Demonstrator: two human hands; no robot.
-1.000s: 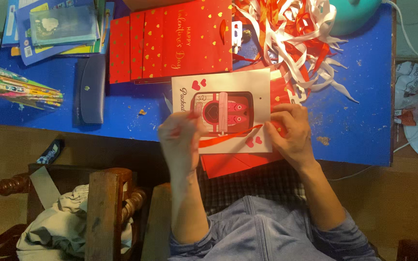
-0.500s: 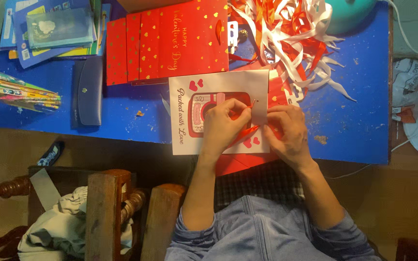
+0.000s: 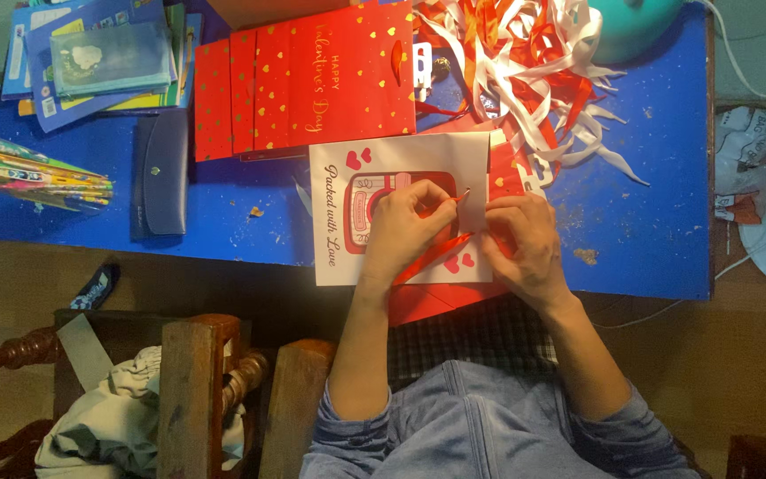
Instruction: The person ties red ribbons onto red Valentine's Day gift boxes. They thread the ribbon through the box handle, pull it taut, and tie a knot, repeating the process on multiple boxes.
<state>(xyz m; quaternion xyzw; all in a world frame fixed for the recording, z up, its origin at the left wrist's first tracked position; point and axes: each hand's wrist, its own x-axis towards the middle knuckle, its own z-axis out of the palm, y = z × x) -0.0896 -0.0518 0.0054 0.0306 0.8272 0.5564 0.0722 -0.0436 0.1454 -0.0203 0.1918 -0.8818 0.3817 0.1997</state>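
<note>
- Left hand (image 3: 401, 232) pinches a red ribbon (image 3: 432, 255) over the white gift bag (image 3: 334, 257).
- Right hand (image 3: 525, 244), fingers curled, grips the ribbon's other end beside it; better kept taut.

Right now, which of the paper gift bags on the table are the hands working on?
The white bag with red hearts, lying under both hands; the red gold-hearted bags lie untouched behind it.

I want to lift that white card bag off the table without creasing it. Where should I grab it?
Probably by the white card bag's bare left edge, coming in from the left: it lies flat on the blue table, and the left hand and right hand cover its right half with a red ribbon.
</note>
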